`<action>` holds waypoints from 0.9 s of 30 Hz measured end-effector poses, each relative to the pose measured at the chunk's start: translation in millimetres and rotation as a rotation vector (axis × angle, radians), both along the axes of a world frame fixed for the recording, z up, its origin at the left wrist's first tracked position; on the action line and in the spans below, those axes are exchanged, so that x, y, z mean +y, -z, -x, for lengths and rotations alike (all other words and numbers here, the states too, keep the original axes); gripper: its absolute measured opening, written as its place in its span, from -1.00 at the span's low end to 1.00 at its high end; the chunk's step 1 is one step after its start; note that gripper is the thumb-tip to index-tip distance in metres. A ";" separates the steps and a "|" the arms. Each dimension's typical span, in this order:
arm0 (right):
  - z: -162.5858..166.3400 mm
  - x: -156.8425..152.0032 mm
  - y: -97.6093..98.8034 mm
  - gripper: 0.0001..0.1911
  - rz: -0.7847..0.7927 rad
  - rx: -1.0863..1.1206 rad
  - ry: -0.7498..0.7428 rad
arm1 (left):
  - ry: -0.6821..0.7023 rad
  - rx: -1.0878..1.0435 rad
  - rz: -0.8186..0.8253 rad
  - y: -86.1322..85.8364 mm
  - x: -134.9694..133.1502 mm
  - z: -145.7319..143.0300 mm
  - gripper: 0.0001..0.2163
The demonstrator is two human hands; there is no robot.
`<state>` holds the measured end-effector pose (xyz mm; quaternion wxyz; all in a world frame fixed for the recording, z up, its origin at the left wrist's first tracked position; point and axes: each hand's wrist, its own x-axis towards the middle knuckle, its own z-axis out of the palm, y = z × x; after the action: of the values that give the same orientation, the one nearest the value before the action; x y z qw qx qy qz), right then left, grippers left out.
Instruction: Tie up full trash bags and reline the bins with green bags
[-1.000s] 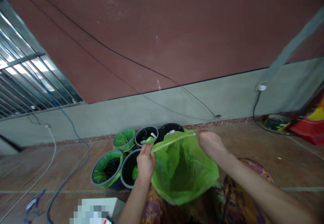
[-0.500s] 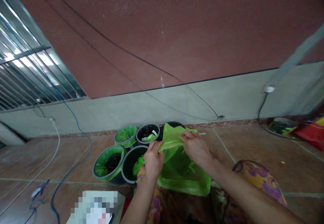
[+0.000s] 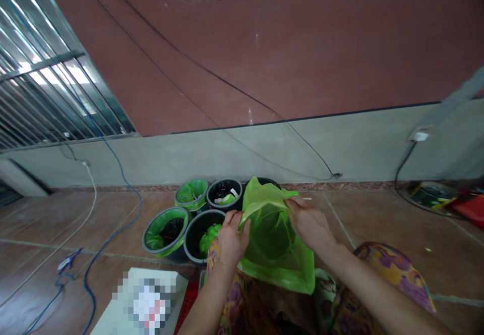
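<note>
Green bag point(image 3: 279, 277): held up right of the near black bin point(image 3: 193, 230), above the lap; mouth partly open, lower edge hanging free.
Left hand point(image 3: 232, 238): fingers closed in a pinch on the rim, just right of the near black bin.
Right hand point(image 3: 310, 225): fingers closed on the rim's other side, farther right of the near black bin.
Rim change: stretched straight between both hands a second ago; drawn close together half a second later; now a little wider again, slacker than at first.
Meaning: probably a shifted grip along the edge; green bag handled, not set down.
Near black bin: crumpled green plastic point(image 3: 210, 237) inside.
Green-lined bin point(image 3: 154, 228): left of the near black bin, dark plastic inside.
Dark-lined bin point(image 3: 218, 186): behind the near black bin, white and green scraps inside.
Pale box point(image 3: 174, 277): in front of the near black bin, print blurred.
Patterned cloth point(image 3: 395, 267): over the knee, well right of the near black bin.
</note>
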<state>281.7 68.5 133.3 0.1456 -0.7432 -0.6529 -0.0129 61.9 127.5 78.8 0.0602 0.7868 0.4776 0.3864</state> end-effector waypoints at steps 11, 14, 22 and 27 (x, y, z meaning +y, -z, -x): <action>25.7 11.7 10.9 -0.61 -0.295 -0.042 -0.187 | 0.021 0.004 -0.012 -1.4 -6.8 -13.6 -0.79; 31.0 16.2 13.8 -0.64 -0.339 0.027 -0.234 | 0.030 -0.018 -0.003 -3.9 -10.1 -16.9 -0.75; 13.8 13.9 25.3 -0.66 -0.291 0.034 -0.202 | 0.002 -0.006 0.009 9.2 -9.9 -8.1 -0.69; 28.0 9.9 16.2 -0.61 -0.305 -0.115 -0.143 | 0.017 -0.053 -0.065 9.8 -6.5 -18.6 -0.68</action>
<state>253.8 78.5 117.2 0.2195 -0.6621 -0.7020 -0.1441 80.5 121.0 69.0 0.0505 0.7818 0.4564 0.4219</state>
